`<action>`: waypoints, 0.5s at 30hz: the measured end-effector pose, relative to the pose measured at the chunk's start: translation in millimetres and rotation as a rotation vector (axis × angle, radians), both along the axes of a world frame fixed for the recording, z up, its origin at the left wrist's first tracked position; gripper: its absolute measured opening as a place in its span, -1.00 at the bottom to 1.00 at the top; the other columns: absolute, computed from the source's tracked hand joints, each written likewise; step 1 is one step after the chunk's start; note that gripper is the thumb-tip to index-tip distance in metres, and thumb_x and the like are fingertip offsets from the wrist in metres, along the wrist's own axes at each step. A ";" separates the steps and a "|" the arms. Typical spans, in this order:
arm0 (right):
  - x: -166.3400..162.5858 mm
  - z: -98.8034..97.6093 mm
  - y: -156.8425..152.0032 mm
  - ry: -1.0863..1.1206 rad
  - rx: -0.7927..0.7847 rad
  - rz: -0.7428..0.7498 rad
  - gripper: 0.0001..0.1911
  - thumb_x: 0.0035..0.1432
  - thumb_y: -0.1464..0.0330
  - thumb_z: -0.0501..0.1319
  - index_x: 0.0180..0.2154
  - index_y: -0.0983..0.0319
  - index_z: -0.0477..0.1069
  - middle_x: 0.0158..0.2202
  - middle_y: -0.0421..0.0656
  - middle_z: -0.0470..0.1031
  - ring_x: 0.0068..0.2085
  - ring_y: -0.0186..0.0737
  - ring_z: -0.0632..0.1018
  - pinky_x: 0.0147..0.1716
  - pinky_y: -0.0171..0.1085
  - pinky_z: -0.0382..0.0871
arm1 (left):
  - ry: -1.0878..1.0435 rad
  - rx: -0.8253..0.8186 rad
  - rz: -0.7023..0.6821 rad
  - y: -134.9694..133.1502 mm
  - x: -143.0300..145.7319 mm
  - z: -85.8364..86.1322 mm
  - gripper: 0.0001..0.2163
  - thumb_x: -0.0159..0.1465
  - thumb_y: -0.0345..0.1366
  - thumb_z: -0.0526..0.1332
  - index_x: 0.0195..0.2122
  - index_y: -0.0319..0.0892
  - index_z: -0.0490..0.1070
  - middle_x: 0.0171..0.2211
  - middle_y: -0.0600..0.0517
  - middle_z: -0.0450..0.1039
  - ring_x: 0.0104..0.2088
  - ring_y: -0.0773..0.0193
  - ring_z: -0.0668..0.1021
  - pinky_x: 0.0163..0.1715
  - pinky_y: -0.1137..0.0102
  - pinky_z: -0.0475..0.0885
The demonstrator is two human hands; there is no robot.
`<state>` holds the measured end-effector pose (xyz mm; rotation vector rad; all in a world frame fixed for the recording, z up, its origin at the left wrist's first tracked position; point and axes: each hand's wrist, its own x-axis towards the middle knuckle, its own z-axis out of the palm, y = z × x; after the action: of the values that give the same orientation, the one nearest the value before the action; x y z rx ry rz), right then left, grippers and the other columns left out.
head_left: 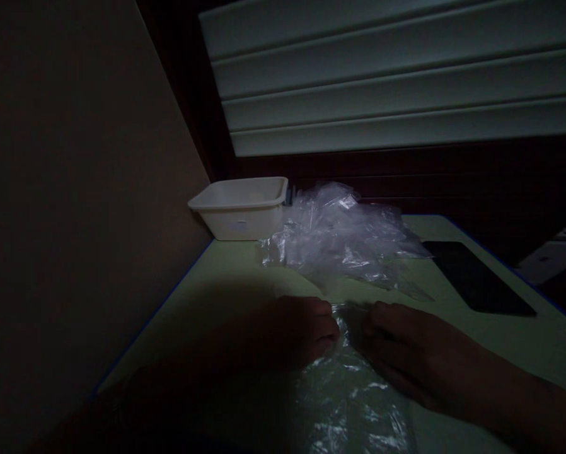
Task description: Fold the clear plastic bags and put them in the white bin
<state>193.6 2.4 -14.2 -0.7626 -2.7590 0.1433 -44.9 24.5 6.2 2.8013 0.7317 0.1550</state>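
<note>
The scene is very dim. A clear plastic bag [353, 403] lies flat on the pale green table [236, 277] in front of me. My left hand [295, 331] rests on the bag's upper left edge with its fingers curled and pinching the plastic. My right hand [406, 353] lies at the bag's upper right edge, fingers bent down onto the plastic. The two hands sit close together, a small gap between them at the bag's top.
A heap of crumpled clear plastic bags [340, 239] lies behind the hands. A white plastic tub [240, 208] stands at the back left corner. A dark flat phone-like slab [476, 277] lies at the right. A wall runs along the left; window blinds [396, 75] hang behind.
</note>
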 end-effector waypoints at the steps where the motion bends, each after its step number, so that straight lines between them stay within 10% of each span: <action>1: -0.3 0.3 -1.1 -0.003 0.028 -0.007 -0.80 0.29 0.43 0.04 -0.20 0.23 0.43 -0.33 -0.12 0.40 -0.33 -0.20 0.36 -0.35 -0.20 0.26 | 0.005 0.001 0.001 0.0 0.2 0.3 -0.88 0.32 -0.37 0.12 -0.28 -0.21 0.45 -0.31 0.01 0.42 -0.34 0.34 0.46 -0.35 0.45 0.34; 15: -3.1 10.8 -5.0 -0.019 -0.137 0.103 -0.74 0.18 0.43 0.08 -0.11 0.25 0.42 -0.20 -0.03 0.44 -0.18 -0.09 0.42 -0.15 -0.09 0.31 | -0.002 -0.005 -0.010 2.0 -2.0 -2.1 -0.89 0.32 -0.34 0.10 -0.24 -0.18 0.41 -0.26 0.00 0.43 -0.26 0.27 0.48 -0.28 0.43 0.36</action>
<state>190.5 -2.6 -3.4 -0.6578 -2.8306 0.3500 -46.9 26.5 4.2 2.7991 0.7159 0.1539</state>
